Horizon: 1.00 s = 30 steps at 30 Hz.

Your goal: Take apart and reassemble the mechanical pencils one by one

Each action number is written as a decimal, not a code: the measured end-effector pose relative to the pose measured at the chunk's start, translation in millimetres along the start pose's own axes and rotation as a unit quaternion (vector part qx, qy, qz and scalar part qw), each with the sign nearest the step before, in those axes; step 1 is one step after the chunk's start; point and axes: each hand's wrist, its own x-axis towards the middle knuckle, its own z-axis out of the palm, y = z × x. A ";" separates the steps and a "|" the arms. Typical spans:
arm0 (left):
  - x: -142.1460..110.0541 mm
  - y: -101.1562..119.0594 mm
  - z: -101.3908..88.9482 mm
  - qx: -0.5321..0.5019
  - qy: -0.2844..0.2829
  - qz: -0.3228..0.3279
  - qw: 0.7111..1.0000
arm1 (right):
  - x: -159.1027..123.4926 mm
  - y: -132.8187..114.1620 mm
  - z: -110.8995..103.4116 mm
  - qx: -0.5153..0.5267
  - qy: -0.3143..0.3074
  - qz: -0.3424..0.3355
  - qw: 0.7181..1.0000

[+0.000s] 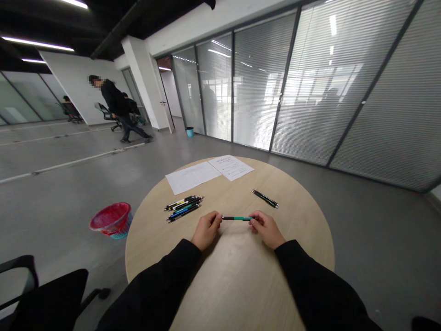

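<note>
A green and black pen [237, 218] is stretched level between my two hands, just over the wooden table. My left hand [207, 228] pinches its dark end with thumb and fingers. At the other end, my right hand [267, 227] closes on the black clip end. To the left of my left hand lies a bunch of several pens [183, 208], with black, yellow, white, blue and green parts. Beyond my right hand, two dark pens [265, 198] rest side by side at a slant.
Two printed sheets [193, 177] lie at the far side of the round table [292, 220]. A red-lined basket [112, 219] stands on the floor at left, near a black chair [51, 299]. A person [119, 101] in dark clothes walks in the background, by office chairs.
</note>
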 end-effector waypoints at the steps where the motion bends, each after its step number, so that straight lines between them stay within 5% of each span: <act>1: -0.1 0.4 -0.1 0.007 0.000 -0.003 1.000 | -0.5 0.4 -0.2 -0.019 -0.003 -0.009 1.000; 10: -1.2 -2.8 0.5 0.000 -0.025 -0.037 0.999 | -1.0 -2.9 -0.9 -0.045 0.005 -0.025 0.999; 17: -0.5 -6.7 3.5 -0.075 -0.025 0.014 0.997 | 2.0 2.2 -2.0 -0.012 0.034 -0.020 0.999; 30: -0.5 -2.6 0.1 0.003 -0.020 0.028 0.999 | 2.4 2.4 -1.8 -0.017 0.046 -0.023 0.999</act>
